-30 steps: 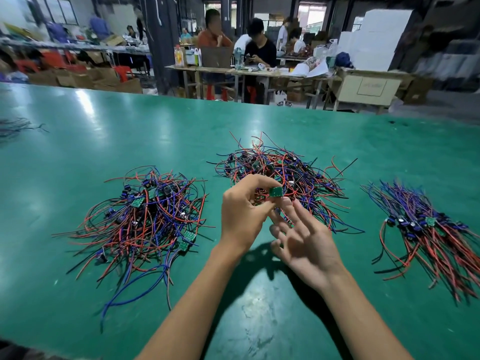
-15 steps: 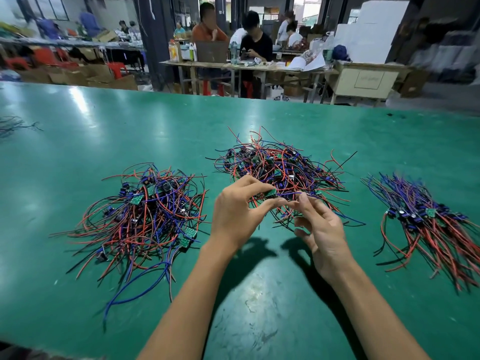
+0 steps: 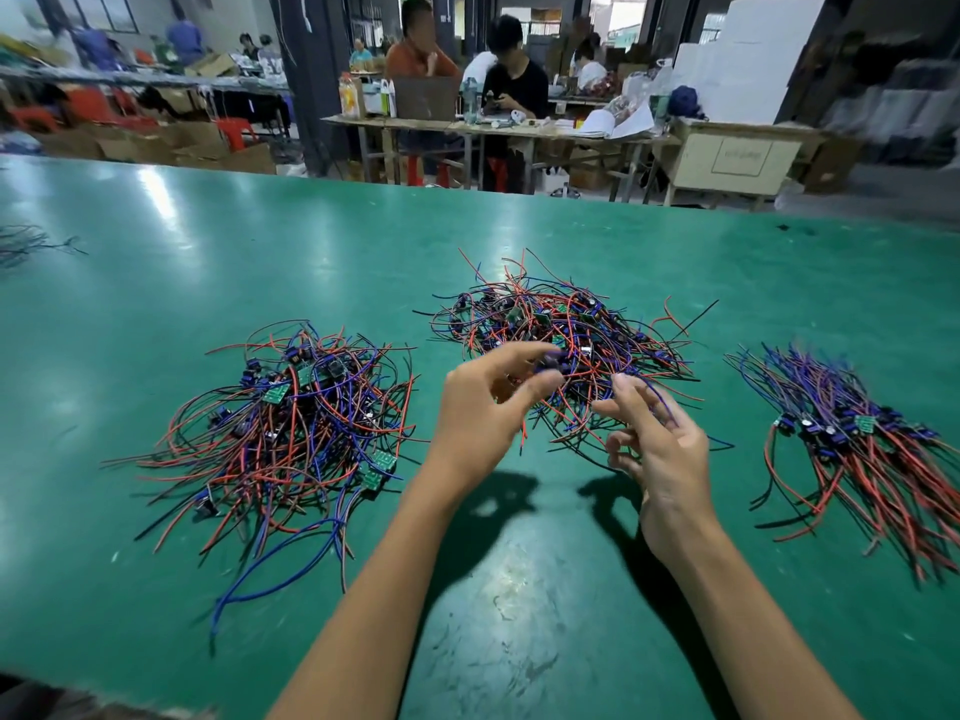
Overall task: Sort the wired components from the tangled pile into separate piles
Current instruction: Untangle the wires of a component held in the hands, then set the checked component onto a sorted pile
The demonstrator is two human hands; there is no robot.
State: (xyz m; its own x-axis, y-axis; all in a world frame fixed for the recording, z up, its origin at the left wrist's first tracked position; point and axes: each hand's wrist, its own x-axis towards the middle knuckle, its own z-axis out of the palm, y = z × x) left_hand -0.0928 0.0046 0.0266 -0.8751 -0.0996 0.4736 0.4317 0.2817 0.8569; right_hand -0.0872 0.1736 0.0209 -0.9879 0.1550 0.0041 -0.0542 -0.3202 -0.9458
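Left hand (image 3: 483, 407) pinches a small dark part (image 3: 551, 362) at the tangle's (image 3: 561, 335) near edge, its wires trailing right toward the nearer, loose-fingered right hand (image 3: 660, 444), which seems to hold nothing.

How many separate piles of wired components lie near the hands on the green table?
3: a left pile, a middle pile beyond the hands, a right pile. More wires show at the far left edge.

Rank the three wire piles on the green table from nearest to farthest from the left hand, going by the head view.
1. Middle pile: the left hand is at its near edge.
2. Left pile: lies apart, to the hand's left.
3. Right pile: farthest, beyond the right hand.
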